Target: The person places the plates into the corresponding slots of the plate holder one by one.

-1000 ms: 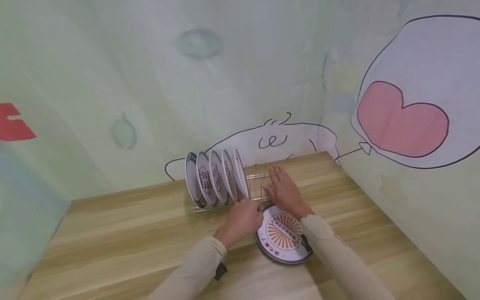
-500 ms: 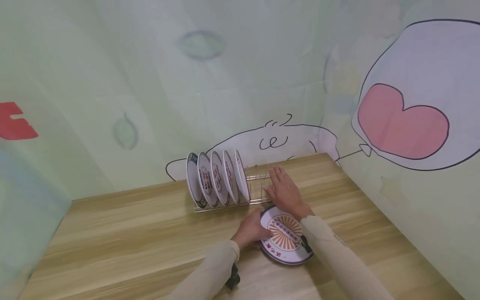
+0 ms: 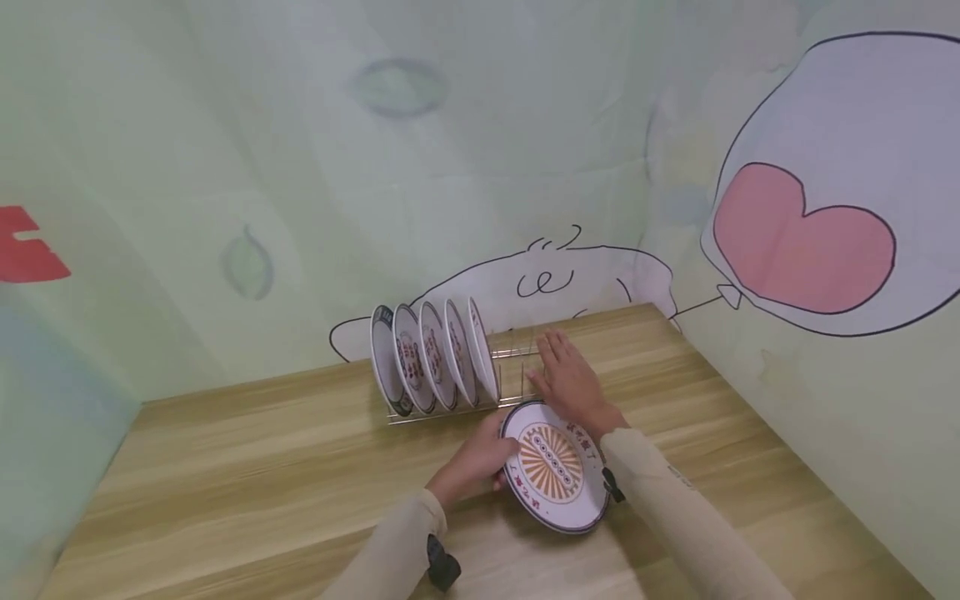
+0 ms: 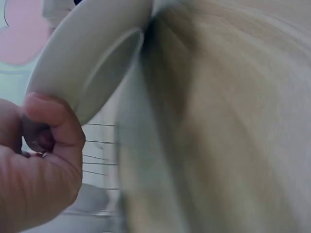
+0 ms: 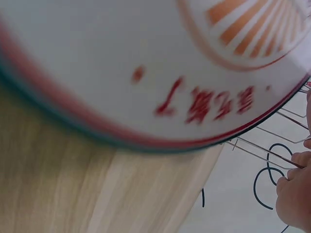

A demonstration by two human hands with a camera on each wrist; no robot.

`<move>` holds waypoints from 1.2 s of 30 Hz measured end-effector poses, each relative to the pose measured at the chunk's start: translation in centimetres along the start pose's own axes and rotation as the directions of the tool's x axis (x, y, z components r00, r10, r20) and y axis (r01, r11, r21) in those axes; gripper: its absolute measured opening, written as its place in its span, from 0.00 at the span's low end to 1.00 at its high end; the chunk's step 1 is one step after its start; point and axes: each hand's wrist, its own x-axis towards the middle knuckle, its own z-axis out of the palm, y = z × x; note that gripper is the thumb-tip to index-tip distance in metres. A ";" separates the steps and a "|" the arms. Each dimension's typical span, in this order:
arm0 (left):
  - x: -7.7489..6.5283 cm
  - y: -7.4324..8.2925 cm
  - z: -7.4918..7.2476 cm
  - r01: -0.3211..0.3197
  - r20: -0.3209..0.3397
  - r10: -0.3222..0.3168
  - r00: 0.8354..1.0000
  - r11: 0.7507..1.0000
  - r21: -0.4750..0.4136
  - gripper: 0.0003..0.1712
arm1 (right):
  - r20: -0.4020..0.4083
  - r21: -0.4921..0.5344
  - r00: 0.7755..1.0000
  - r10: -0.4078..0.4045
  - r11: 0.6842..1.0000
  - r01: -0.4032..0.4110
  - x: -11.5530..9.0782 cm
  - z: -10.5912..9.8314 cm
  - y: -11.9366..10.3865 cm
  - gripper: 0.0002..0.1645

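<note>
My left hand (image 3: 474, 460) grips the left edge of a white plate (image 3: 551, 467), thumb on top and fingers underneath. The plate has a dark rim, red characters and an orange sunburst, and it tilts above the table. In the left wrist view its pale underside (image 4: 77, 63) shows, with curled fingers (image 4: 58, 121) on its edge. My right hand (image 3: 572, 383) rests at the right end of a wire dish rack (image 3: 517, 403), fingers straight and thumb apart. Several patterned plates (image 3: 433, 358) stand upright in the left part of the rack.
The wood-grain table (image 3: 247, 483) extends left and in front of the rack. Behind it hangs a pale green printed backdrop (image 3: 300, 167). A dark strap (image 3: 442, 563) sits on the left sleeve (image 3: 397, 542).
My left hand has come from the rack's front to the plate, taken hold of its left edge and raised it, tilted and turned slightly. My right hand stays at the rack.
</note>
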 end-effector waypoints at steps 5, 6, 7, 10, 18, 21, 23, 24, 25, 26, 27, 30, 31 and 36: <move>-2.8 2.5 -1.2 -0.068 -0.072 0.087 0.994 0.970 0.232 0.23 | 0.044 0.022 0.999 0.010 1.000 -0.011 0.0 -0.1 -0.3 0.39; -3.4 3.0 -1.5 -0.079 -0.085 0.106 0.991 0.958 0.276 0.21 | 0.046 0.026 0.999 0.005 1.000 -0.006 0.0 0.0 -0.4 0.39; -4.0 3.7 -1.8 -0.084 -0.097 0.120 0.988 0.947 0.311 0.20 | 0.044 0.024 0.999 0.001 1.000 -0.002 0.0 0.0 -0.4 0.39; -5.4 6.0 -2.8 -0.101 -0.136 0.172 0.976 0.903 0.417 0.21 | 0.029 0.014 1.000 -0.004 1.000 0.004 0.1 0.1 -0.3 0.37; -5.4 13.5 -5.0 -0.048 -0.262 0.260 0.929 0.790 0.611 0.35 | 0.029 -0.043 0.999 -0.030 0.999 0.032 0.8 0.6 0.2 0.34; -3.7 15.6 -5.6 -0.018 -0.300 0.249 0.921 0.796 0.605 0.37 | 0.038 -0.039 0.999 -0.021 0.999 0.023 0.8 0.6 0.4 0.35; -2.1 16.5 -5.7 0.003 -0.321 0.242 0.915 0.794 0.607 0.37 | 0.041 -0.032 0.999 -0.013 0.999 0.015 0.8 0.7 0.5 0.36; -1.3 16.8 -5.7 0.008 -0.329 0.247 0.911 0.789 0.615 0.36 | 0.037 -0.024 0.999 -0.013 1.000 0.014 0.7 0.7 0.6 0.37; -0.4 17.0 -5.7 0.012 -0.334 0.253 0.908 0.781 0.624 0.36 | 0.034 -0.017 0.999 -0.014 1.000 0.015 0.6 0.7 0.6 0.37; 0.3 17.1 -5.6 0.020 -0.338 0.251 0.907 0.776 0.630 0.36 | 0.032 -0.007 0.999 -0.016 1.000 0.016 0.5 0.8 0.6 0.38; 1.1 17.1 -5.5 0.031 -0.342 0.245 0.907 0.772 0.635 0.35 | 0.027 -0.003 0.999 -0.020 1.000 0.020 0.4 0.9 0.7 0.38; 3.0 16.8 -5.3 0.049 -0.357 0.250 0.900 0.757 0.652 0.34 | 0.002 0.011 0.999 -0.036 0.999 0.036 0.2 1.2 0.6 0.38; 3.5 16.6 -5.2 0.046 -0.359 0.256 0.897 0.755 0.655 0.33 | -0.007 0.013 0.999 -0.038 0.999 0.038 0.2 1.3 0.6 0.38; 5.0 15.7 -4.9 0.073 -0.377 0.264 0.888 0.728 0.681 0.34 | -0.045 0.015 0.998 -0.049 0.999 0.050 0.1 1.3 0.4 0.37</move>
